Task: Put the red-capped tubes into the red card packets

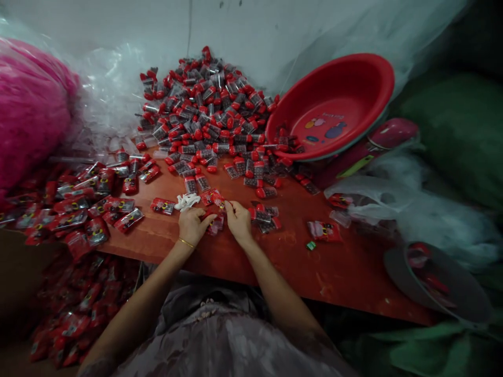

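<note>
Near the front of the red table [291, 277], my two hands are close together. My left hand [193, 224] is closed, thumb and fingers pressed together on something red that is mostly hidden. My right hand [238, 221] pinches the edge of a small red printed packet [217, 198]. Just behind my left hand lies a crumpled white piece [187, 201], and a red packet [162, 206] is left of it. Small clear tubes with red caps [269, 210] lie right beside my right hand.
A large heap of red-capped tubes [208, 110] stands against the wall. Filled packets [78, 209] cover the left side. A red basin [334, 104] tilts at the back right; a grey bowl [396, 272] sits front right. A pink bag [31, 104] is far left.
</note>
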`<action>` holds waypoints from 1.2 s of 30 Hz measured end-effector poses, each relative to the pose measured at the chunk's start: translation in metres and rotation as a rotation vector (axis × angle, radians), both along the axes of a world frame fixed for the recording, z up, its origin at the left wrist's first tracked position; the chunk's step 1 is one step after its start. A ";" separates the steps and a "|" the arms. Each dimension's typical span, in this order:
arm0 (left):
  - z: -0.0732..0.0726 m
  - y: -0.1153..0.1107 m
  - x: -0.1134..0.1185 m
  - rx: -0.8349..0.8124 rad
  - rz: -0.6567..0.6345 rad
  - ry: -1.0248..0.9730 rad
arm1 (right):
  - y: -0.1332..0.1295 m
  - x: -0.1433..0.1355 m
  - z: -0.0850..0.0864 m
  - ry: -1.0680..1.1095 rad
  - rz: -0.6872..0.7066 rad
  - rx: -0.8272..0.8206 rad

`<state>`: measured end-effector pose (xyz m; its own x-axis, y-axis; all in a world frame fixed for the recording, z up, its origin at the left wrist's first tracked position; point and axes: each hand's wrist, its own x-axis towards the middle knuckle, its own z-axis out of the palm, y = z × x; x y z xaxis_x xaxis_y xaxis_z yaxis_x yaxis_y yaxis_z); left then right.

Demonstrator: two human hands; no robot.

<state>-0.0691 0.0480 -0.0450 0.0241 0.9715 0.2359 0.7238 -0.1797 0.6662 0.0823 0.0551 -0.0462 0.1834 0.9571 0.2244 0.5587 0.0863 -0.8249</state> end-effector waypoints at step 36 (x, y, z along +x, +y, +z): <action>0.052 -0.029 0.044 -0.606 0.248 -1.332 | -0.041 0.109 0.008 -0.715 0.067 0.102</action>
